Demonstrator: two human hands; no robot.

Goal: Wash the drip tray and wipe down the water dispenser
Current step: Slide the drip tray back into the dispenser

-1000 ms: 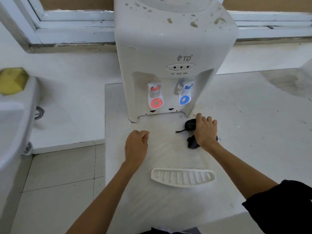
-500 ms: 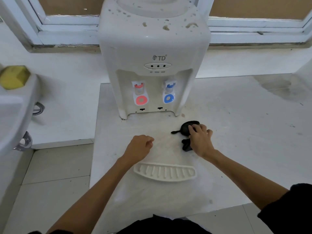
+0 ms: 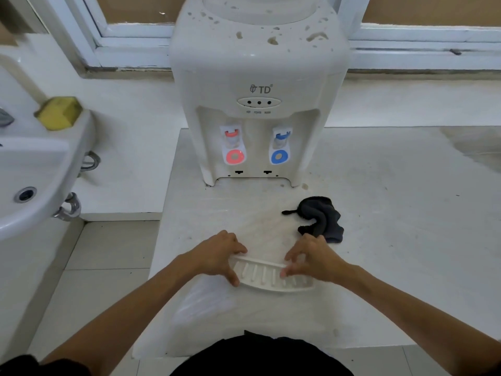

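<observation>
My left fingers (image 3: 238, 249) curl over the tray's (image 3: 271, 278) left end, thumb under its near edge, gripping it. My right fingers (image 3: 291, 257) pinch its far rim nearer the middle. The tray lies on the surface (image 3: 379, 240) just before me, slotted face up. The dark cloth (image 3: 321, 217) sits crumpled just beyond my right hand (image 3: 311, 260). The dispenser (image 3: 257, 90) stands farther back, speckled on top. A sink (image 3: 32, 172) hangs at left.
</observation>
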